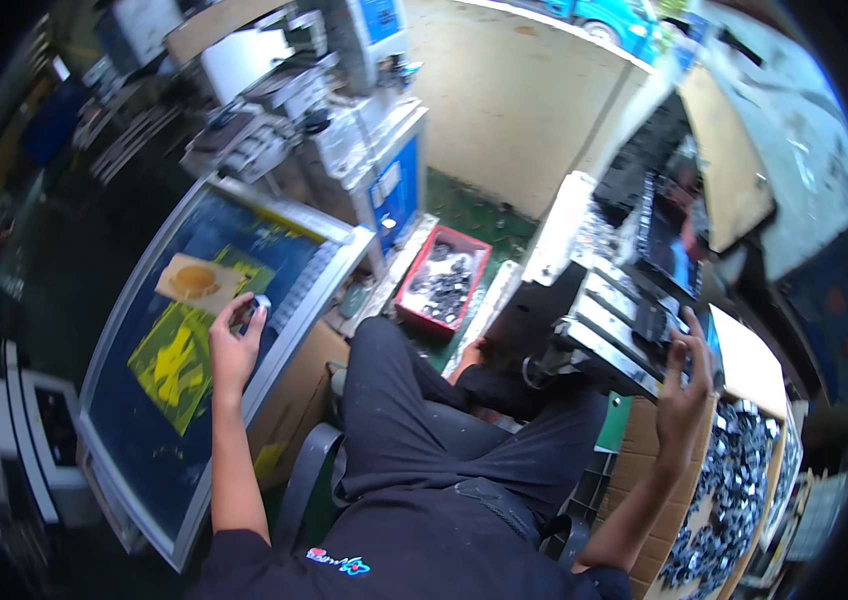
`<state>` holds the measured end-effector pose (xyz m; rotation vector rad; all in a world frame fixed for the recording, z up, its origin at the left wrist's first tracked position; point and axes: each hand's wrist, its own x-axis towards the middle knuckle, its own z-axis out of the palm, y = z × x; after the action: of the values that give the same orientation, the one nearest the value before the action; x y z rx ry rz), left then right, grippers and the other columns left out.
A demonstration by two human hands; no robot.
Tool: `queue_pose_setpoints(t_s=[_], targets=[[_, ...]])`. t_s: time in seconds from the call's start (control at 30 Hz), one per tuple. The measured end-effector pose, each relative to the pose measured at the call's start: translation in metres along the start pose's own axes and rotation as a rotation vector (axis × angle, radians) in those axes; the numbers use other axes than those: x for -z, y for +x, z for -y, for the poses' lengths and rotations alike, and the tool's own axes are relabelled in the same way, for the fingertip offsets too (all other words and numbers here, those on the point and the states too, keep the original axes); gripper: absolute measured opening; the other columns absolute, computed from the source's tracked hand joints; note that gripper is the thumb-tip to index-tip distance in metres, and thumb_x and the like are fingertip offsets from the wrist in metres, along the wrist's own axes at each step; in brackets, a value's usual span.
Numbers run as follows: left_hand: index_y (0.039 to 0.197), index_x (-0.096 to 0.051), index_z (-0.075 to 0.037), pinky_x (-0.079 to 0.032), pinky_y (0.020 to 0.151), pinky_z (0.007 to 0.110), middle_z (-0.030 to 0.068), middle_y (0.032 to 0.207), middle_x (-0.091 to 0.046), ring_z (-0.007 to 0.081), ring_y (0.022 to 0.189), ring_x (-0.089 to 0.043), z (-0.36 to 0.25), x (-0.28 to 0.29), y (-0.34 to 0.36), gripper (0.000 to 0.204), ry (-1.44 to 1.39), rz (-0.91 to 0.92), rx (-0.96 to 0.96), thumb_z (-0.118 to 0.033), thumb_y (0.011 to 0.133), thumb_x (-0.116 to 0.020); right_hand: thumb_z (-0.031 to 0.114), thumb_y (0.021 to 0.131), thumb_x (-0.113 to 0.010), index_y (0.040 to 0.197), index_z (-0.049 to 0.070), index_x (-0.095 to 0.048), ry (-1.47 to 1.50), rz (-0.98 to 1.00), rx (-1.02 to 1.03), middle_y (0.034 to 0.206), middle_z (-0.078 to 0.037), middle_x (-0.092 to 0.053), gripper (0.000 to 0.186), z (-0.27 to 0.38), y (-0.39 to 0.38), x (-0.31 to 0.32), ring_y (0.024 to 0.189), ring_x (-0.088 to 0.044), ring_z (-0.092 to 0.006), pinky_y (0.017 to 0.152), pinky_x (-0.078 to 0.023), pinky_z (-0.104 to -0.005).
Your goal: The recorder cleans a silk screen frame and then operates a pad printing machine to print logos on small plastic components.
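Note:
My left hand (234, 345) is raised over a framed blue screen (159, 480) on my left. Its thumb and fingers pinch a small shiny metal part (260, 302). Under and beyond that hand, a yellow-green sheet (169, 360) and a tan card with an orange-brown oval (194, 281) lie on the screen. On my right, my right hand (682, 385) is closed at the edge of a slotted metal machine table (609, 335). Its fingertips reach a dark block (656, 322) mounted there; whatever they grip is too small or hidden to name.
A red bin (444, 280) holding small dark metal parts stands on the floor ahead, beyond my knees. Beside my right arm, an open cardboard box (724, 500) is filled with similar pieces. A blue-and-grey machine cabinet (394, 190) rises behind the screen frame.

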<state>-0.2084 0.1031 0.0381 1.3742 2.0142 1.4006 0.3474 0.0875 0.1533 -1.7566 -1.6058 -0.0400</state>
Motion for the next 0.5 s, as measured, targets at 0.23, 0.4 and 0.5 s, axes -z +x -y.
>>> queue_pose_setpoints(t_s=[0.23,0.4,0.5], targets=[[0.112,-0.070,0.004,-0.051,0.077,0.027,0.0112,0.100,-0.075,0.0137,0.086,-0.066,0.070,0.048,-0.008,0.031,0.278,0.022,0.226,-0.015,0.089,-0.076,0.025,0.111,-0.032,0.139,0.004,-0.055,0.274,-0.010,-0.004,0.148,-0.013,-0.052,0.042,-0.026,-0.014,0.002,0.139,-0.045,-0.0284,0.118,-0.030,-0.0434],[0.114,-0.071,0.002,-0.046,0.068,0.022,0.0044,0.086,-0.072,0.0060,0.073,-0.059,0.086,0.041,-0.014,0.032,0.188,0.079,0.299,-0.014,0.087,-0.078,0.038,0.111,-0.032,0.141,0.003,-0.054,0.369,-0.170,-0.178,0.144,-0.013,-0.055,0.051,-0.050,-0.036,0.031,0.132,-0.051,-0.0252,0.109,-0.038,-0.0397],[0.117,-0.070,0.004,-0.045,0.067,0.020,0.0012,0.082,-0.070,0.0033,0.070,-0.055,0.091,0.029,-0.012,0.035,0.070,0.149,0.302,-0.013,0.087,-0.078,0.041,0.111,-0.032,0.139,0.002,-0.055,0.339,-0.234,-0.227,0.141,-0.013,-0.057,0.053,-0.074,-0.050,0.051,0.126,-0.054,-0.0232,0.106,-0.040,-0.0378]])
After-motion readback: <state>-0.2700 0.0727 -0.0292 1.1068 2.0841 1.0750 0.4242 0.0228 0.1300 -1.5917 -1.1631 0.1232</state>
